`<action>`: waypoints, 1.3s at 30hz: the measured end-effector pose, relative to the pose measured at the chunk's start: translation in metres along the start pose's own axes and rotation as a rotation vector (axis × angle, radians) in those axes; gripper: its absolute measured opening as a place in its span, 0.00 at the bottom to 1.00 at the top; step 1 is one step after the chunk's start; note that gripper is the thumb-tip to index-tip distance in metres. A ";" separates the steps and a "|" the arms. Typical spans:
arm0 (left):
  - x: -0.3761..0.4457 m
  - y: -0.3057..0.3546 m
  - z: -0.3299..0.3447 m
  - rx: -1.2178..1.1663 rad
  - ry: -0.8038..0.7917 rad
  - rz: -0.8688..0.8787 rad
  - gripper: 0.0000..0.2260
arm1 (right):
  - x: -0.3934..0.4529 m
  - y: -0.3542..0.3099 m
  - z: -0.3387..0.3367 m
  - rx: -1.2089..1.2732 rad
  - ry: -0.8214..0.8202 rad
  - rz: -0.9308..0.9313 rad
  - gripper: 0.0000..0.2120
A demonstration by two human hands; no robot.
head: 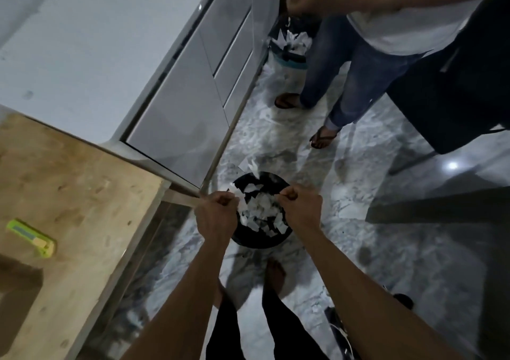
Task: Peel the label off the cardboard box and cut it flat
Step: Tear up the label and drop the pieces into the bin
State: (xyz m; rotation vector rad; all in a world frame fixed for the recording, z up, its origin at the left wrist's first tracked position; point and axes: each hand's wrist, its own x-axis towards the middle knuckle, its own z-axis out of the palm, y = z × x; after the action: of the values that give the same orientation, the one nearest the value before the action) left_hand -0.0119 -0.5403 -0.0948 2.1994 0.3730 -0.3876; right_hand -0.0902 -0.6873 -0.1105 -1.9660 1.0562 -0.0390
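Hands hover clenched over the bin, perhaps pinching label scraps. Box lies on the bench, well left, nearer the left hand; cutter sits beside it.

No text, brand, number or sign can be read anywhere. The green utility knife at nine o'clock on the bench bears no legible marking, and the white paper scraps in the black bin show no legible print.
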 end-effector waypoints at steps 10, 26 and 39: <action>0.031 -0.030 0.028 0.048 -0.124 0.008 0.09 | 0.021 0.034 0.029 -0.010 -0.111 0.033 0.05; 0.006 0.007 -0.030 -0.131 -0.155 -0.067 0.06 | 0.000 -0.025 -0.007 0.081 -0.147 0.078 0.07; -0.029 -0.015 -0.155 -0.214 0.029 0.022 0.04 | -0.062 -0.125 0.018 0.111 -0.361 -0.159 0.04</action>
State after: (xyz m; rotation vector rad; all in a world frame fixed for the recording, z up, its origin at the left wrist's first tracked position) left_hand -0.0212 -0.4125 -0.0026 1.9999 0.3870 -0.2898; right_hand -0.0405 -0.6010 -0.0115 -1.8641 0.6493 0.1622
